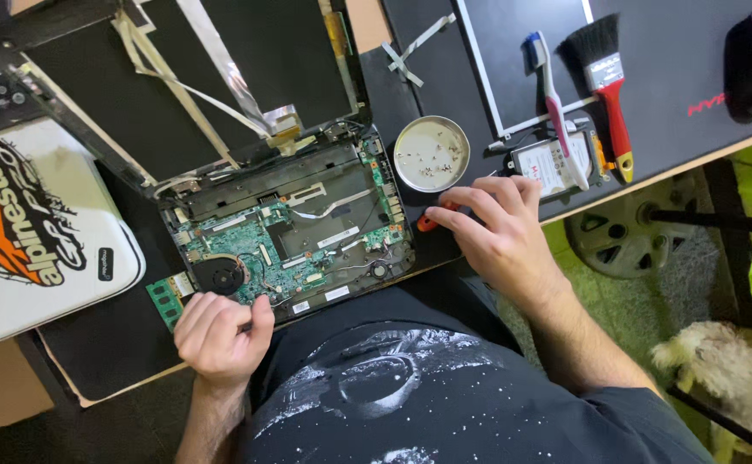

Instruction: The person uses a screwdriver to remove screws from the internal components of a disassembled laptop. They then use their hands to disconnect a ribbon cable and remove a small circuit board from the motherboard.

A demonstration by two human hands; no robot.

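We note a white padded sleeve (32,232) with orange and black lettering, lying left of the opened laptop (286,236). Its green circuit board is bare, with a round black fan (219,275) at the lower left. Our left hand (219,331) is curled shut at the laptop's near edge; what it grips, we cannot tell. Our right hand (496,228) bends loosely over an orange-handled screwdriver (432,220), fingertips on it. Just beyond sits a round metal dish (432,155) of small screws. A toothbrush (556,112) lies across a silver hard drive (556,165), beside a red-handled brush (610,86).

Shiny metal dish (432,155); matt black mat (445,94).
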